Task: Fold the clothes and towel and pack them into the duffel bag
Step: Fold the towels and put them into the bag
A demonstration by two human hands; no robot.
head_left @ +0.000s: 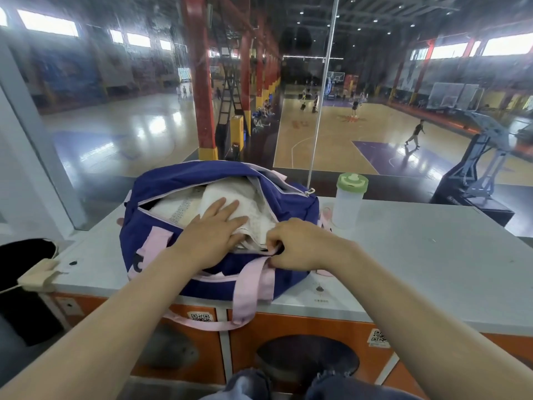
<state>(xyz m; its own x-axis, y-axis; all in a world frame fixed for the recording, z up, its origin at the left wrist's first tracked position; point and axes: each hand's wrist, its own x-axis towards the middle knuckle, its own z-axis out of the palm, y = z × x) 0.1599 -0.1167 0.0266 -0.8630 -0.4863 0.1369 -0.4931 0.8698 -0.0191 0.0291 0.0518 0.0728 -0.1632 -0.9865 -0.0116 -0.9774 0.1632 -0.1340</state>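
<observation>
A dark blue duffel bag (161,238) with pink straps sits unzipped on the grey counter (418,255). Inside it lie folded white clothes and a towel (259,209). My left hand (213,226) lies flat with straight fingers on the white fabric, pressing it down. My right hand (291,243) has its fingers curled round the near edge of the bag's opening at the front right, beside the white cloth.
A translucent bottle with a green lid (349,200) stands on the counter just right of the bag. A glass pane rises behind the counter, with a basketball hall below. A pink strap (251,298) hangs over the counter's front edge. A black bag (23,261) sits at left.
</observation>
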